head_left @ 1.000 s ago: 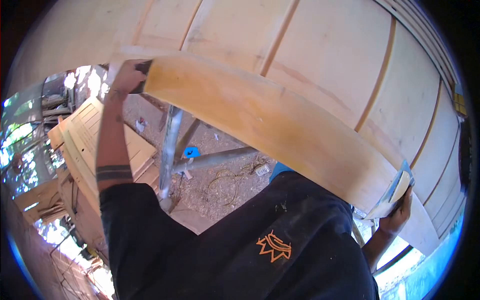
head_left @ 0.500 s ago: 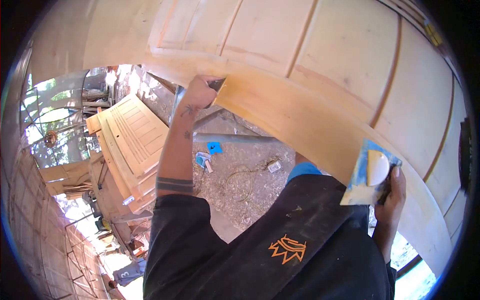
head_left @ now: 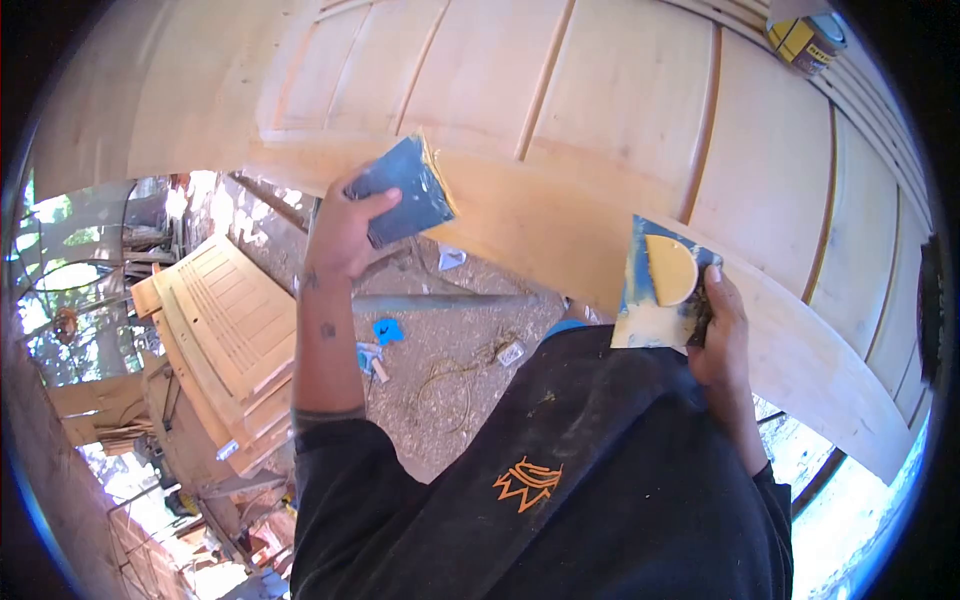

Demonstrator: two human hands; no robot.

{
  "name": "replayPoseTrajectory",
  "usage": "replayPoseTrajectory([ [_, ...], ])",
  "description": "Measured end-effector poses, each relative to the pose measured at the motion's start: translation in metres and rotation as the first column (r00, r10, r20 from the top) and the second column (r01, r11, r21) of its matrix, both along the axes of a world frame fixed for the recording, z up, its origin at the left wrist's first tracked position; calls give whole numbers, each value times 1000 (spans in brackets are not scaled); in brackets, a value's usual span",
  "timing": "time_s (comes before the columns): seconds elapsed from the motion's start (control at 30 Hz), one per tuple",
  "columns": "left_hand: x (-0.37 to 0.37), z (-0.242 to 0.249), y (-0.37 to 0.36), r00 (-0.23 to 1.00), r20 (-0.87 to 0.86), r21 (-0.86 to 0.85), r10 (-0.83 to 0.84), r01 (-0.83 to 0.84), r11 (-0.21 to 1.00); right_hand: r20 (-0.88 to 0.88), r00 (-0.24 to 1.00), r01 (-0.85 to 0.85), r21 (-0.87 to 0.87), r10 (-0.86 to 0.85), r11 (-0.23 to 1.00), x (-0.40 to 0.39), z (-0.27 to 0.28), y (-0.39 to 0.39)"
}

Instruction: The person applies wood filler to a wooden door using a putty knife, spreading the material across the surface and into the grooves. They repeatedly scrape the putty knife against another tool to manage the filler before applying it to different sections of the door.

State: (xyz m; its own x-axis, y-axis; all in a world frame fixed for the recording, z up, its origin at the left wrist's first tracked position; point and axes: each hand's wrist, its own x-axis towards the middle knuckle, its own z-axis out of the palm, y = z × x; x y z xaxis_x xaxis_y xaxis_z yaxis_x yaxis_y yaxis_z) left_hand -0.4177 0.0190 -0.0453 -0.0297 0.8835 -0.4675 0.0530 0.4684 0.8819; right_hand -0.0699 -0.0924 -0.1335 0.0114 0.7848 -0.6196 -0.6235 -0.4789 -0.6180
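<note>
My left hand (head_left: 338, 228) grips a flat, dark blue-grey putty spreader (head_left: 403, 192), with yellowish filler along its far edge. The spreader is raised over the near edge of a pale wooden panelled door (head_left: 625, 110). In my right hand (head_left: 726, 335) is a smeared blue putty board (head_left: 650, 325), held by its right side with the thumb on top. A smooth half-round mound of cream-yellow wood filler (head_left: 673, 271) sits on the board. Fingers beneath both tools are partly hidden.
A yellow-and-dark paint can (head_left: 805, 42) stands at the door's far right. More panelled wooden doors (head_left: 225, 315) lie stacked at left. Below, the dusty ground (head_left: 430, 390) holds a blue scrap (head_left: 387, 331), a hose-like loop and a white label-like piece.
My left hand has lifted off the door's near edge and turned, so the spreader's flat face now shows. The putty board has shifted left and upward in view. The paint can shows more fully.
</note>
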Motion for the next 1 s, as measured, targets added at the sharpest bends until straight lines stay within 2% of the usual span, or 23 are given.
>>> replayPoseTrajectory([
  [0.1, -5, -3, -20, 989, 113, 153, 101, -117, 981, 44, 998, -40, -54, 43, 998, -29, 28, 15],
  [0.17, 12, 5, -34, 974, 200, 227, 107, -152, 962, 251, 963, -134, 134, 97, 982, -40, 3, 14],
  [0.2, 21, 7, -44, 959, 259, 270, 111, -183, 945, 150, 986, -92, 123, 73, 988, -52, 6, 22],
  [0.3, 46, 0, -79, 980, 10, 515, 197, -173, 839, -58, 998, -22, 143, 31, 989, -76, 16, 32],
  [0.33, 51, -1, -92, 981, -104, 590, 166, -73, 804, -134, 989, -38, 198, 65, 979, -79, 22, 33],
  [0.4, 59, -2, -114, 930, -338, 697, 143, 145, 703, -110, 991, -57, 189, 79, 980, -84, 35, 30],
  [0.5, 70, -11, -124, 924, -376, 882, 69, 334, 332, -111, 993, -31, 176, 51, 984, -92, 43, 25],
  [0.6, 74, -21, -129, 888, -459, 869, -24, 454, 197, -118, 992, -27, 175, 48, 984, -94, 37, 20],
  [0.73, 73, -38, -128, 799, -600, 793, -26, 599, 109, -132, 981, -107, 226, 139, 968, -91, 37, 14],
  [0.87, 76, -52, -121, 818, -574, 814, 34, 566, 133, 6, 967, -251, 179, 254, 951, -72, 62, 0],
  [0.97, 70, -62, -115, 709, -704, 674, -47, 687, 273, -76, 994, -60, 221, 79, 973, -68, 53, -7],
  [1.0, 67, -80, -111, 671, -736, 643, -91, 735, 216, -59, 996, -46, 272, 64, 961, -65, 61, -10],
])
